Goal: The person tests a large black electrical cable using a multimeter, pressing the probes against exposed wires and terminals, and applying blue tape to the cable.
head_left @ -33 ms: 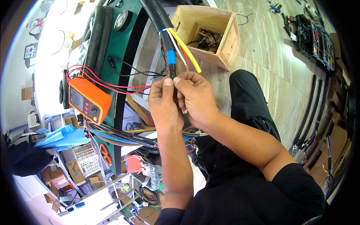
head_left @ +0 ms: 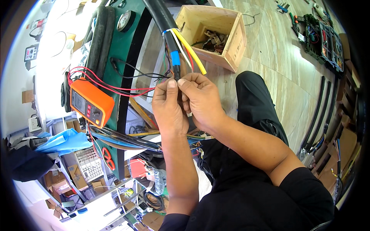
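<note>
A thick black cable (head_left: 161, 17) comes down from the top, with blue tape (head_left: 175, 58) around a thinner black section near its end. Both hands meet at that cable end. My left hand (head_left: 167, 96) pinches it from the left, thumb on top. My right hand (head_left: 203, 98) pinches it from the right, thumb and forefinger together, the other fingers curled. The fingers hide the very tip. Yellow (head_left: 196, 57), white and red wires branch off beside the cable, apart from my hands. Thin red leads (head_left: 127, 91) run from an orange multimeter (head_left: 91, 103) toward my left hand.
A wooden box (head_left: 235, 46) holding scraps stands on the tiled floor beyond my hands. To the left, the green bench (head_left: 115, 63) carries a tape roll (head_left: 126, 21) and orange-handled scissors (head_left: 108, 158). An open tool case (head_left: 322, 44) and black cables (head_left: 318, 111) lie at the right.
</note>
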### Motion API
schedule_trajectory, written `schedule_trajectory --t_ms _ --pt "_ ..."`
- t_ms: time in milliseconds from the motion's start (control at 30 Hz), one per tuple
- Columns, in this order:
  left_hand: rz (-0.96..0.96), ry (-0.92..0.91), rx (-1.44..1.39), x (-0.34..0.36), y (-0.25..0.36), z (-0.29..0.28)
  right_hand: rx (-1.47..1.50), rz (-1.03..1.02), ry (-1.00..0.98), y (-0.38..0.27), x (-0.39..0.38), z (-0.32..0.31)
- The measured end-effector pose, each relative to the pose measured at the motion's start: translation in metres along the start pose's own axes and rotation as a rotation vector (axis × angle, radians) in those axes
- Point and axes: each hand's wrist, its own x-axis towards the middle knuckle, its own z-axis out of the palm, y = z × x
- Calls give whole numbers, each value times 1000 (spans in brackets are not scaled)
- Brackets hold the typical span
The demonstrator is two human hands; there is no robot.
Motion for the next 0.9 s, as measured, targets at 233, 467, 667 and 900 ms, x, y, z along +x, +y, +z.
schedule_trajectory --t_ms 233,467,667,900 --pt "-27 -3 6 -1 0 -3 -31 25 -21 2 -1 -2" --pt "-7 -19 -7 1 0 -1 -35 18 -55 -1 2 -6" --pt "-6 -15 -20 0 -1 -1 -19 -10 -51 1 2 -6" --pt "-25 -13 -25 1 -2 -3 -87 -5 2 2 -2 -1"
